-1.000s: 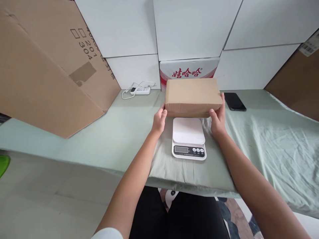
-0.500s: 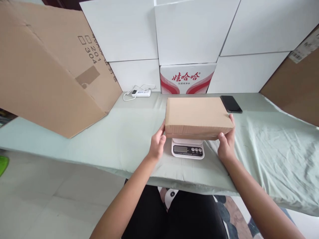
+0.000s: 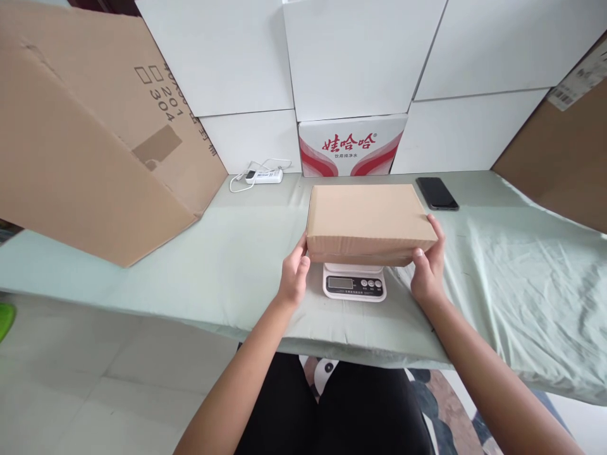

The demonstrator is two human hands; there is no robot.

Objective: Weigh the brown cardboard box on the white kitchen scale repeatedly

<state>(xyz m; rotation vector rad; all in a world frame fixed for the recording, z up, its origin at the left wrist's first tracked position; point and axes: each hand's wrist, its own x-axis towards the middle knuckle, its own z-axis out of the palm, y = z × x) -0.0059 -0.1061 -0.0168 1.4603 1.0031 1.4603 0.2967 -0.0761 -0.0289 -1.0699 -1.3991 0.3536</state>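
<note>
A flat brown cardboard box (image 3: 367, 218) lies level over the platform of a white digital kitchen scale (image 3: 354, 285), hiding all but the scale's display and buttons. My left hand (image 3: 294, 275) grips the box's near left corner, and my right hand (image 3: 428, 268) grips its near right corner, with fingers wrapped around the edges. I cannot tell whether the box rests on the scale or hovers just above it.
The table is covered with a pale green cloth (image 3: 512, 265). A black phone (image 3: 437, 193) lies behind the box on the right, a white power strip (image 3: 264, 175) at the back left. A large tilted cardboard box (image 3: 95, 133) stands on the left; white boxes and a red-printed carton (image 3: 351, 145) line the back.
Both hands brought the box from behind the scale toward me and lowered it over the scale's platform. In the last half second it settled slightly lower.
</note>
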